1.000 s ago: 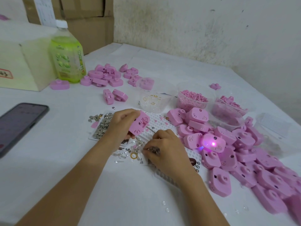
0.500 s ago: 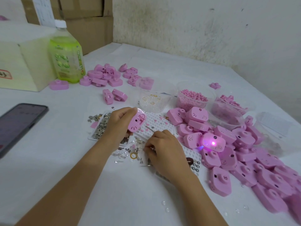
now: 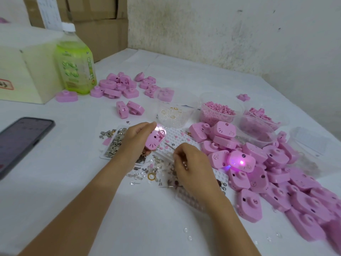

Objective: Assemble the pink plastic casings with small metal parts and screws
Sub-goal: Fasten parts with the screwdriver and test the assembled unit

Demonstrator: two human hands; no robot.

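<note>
Your left hand [image 3: 134, 140] gripped a pink casing [image 3: 155, 139], fingers curled round it, just above the white tray's [image 3: 180, 136] left edge. Your right hand [image 3: 192, 167] hovered over the tray's near side, fingers pinching a thin metal rod [image 3: 169, 145]. Loose metal parts [image 3: 114, 143] lay on the surface [image 3: 73, 182] left of the tray.

Small assembly workshop: heaps of pink casings [image 3: 295, 191], parts tubs [image 3: 218, 109], stacked cardboard cartons [image 3: 99, 24].

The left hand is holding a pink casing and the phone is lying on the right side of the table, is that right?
No. In the head view the left hand does hold a pink casing, but the phone lies on the left side of the table.
</note>
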